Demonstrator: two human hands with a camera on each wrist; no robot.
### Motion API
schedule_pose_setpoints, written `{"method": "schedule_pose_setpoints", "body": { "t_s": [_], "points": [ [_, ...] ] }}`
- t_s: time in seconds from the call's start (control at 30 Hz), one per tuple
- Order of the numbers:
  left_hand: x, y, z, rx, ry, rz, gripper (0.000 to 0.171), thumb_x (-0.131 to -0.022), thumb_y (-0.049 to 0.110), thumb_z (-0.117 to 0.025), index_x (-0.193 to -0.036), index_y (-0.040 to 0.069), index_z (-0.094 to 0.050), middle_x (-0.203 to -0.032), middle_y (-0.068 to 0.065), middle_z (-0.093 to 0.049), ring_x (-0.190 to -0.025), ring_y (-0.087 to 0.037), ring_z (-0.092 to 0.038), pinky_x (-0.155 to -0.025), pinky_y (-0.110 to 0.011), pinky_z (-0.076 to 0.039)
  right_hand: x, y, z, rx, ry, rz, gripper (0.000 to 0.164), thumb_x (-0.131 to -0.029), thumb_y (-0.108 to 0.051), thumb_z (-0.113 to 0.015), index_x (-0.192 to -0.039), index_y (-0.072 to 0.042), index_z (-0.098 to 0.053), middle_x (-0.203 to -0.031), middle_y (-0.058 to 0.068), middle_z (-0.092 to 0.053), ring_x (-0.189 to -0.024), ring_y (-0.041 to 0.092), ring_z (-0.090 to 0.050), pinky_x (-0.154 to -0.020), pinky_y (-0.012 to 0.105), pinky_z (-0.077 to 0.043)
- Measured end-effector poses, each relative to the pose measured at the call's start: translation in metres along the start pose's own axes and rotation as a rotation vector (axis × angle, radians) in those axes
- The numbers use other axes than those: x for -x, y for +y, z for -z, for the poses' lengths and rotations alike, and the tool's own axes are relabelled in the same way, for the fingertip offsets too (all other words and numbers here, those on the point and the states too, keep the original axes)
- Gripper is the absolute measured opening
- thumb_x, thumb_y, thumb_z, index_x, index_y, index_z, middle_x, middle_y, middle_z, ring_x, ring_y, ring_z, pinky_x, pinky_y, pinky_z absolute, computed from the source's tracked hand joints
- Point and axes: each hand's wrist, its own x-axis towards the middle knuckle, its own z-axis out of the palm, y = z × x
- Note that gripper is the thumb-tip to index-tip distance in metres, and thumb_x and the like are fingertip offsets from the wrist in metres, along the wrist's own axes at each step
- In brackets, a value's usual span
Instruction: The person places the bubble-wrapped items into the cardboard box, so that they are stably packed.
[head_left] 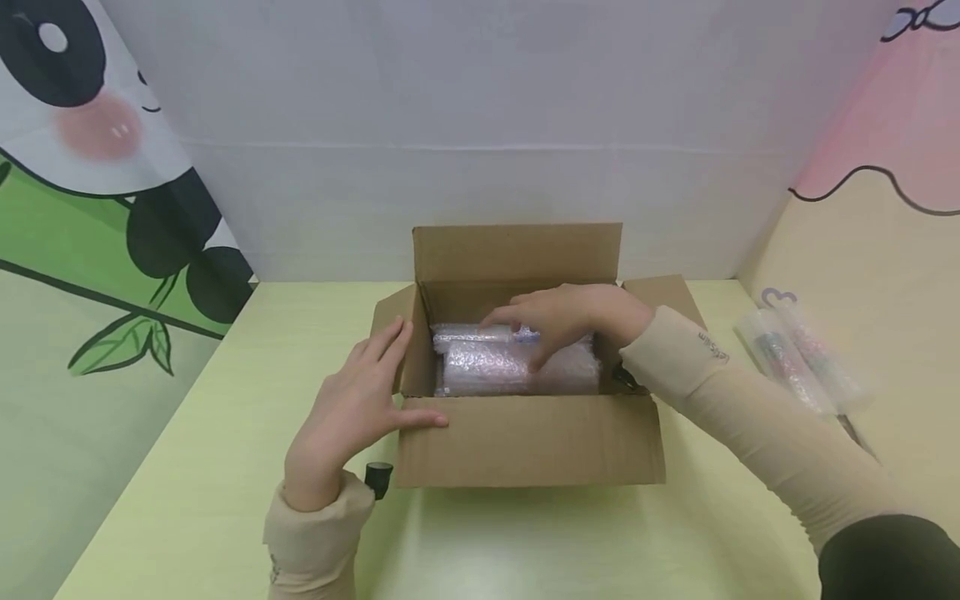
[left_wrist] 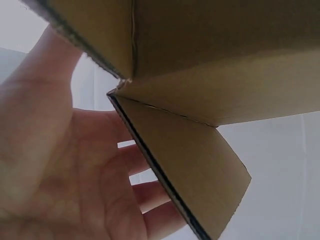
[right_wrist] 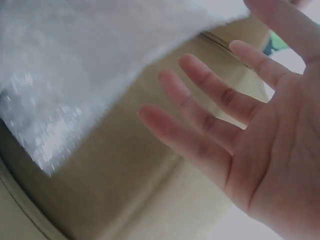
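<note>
An open cardboard box [head_left: 531, 442] holds packages in clear bubble wrap [head_left: 483, 367]. In the head view my left hand [head_left: 352, 408] rests against the box's left flap [head_left: 408, 354], with the thumb over the front flap. The left wrist view shows that hand's fingers behind the side flap [left_wrist: 180, 155], the palm facing the cardboard. My right hand [head_left: 562, 317] reaches over the box from the right, above the wrapped packages. Its fingers are spread and loosely extended in the right wrist view, beside the bubble wrap [right_wrist: 95, 65], and nothing lies in the palm.
Two bubble-wrapped bundles [head_left: 795, 358] lie at the table's right side, partly behind the right sleeve. A heart-shaped tip [head_left: 778, 297] sticks out of them. The back flap [head_left: 517, 252] stands upright near the pale back wall [head_left: 517, 142].
</note>
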Motion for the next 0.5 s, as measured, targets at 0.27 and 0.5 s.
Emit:
{"method": "schedule_pose_setpoints", "body": {
  "t_s": [0.27, 0.5],
  "points": [
    [-0.001, -0.001, -0.001, 0.0, 0.009, -0.006, 0.121, -0.065, 0.067, -0.076, -0.154, 0.006, -0.021, -0.162, -0.012, -0.02, -0.14, -0.04, -0.034, -0.081, -0.058, -0.053, 0.04, 0.015, 0.027, -0.13, 0.13, -0.014, 0.074, -0.085, -0.023, -0.075, -0.149, -0.021, -0.037, -0.143, 0.006, -0.05, -0.129, 0.026, -0.05, -0.103, 0.047, -0.044],
    [0.0, -0.002, -0.002, 0.019, 0.011, -0.013, 0.122, -0.065, 0.065, -0.077, -0.154, 0.004, -0.021, -0.162, -0.014, -0.02, -0.14, -0.041, -0.033, -0.087, -0.061, -0.051, 0.088, 0.045, 0.04, -0.24, 0.268, -0.079, 0.068, -0.089, -0.019, -0.071, -0.148, -0.017, -0.038, -0.131, 0.012, -0.055, -0.122, 0.031, -0.055, -0.1, 0.051, -0.045]
  ]
}}
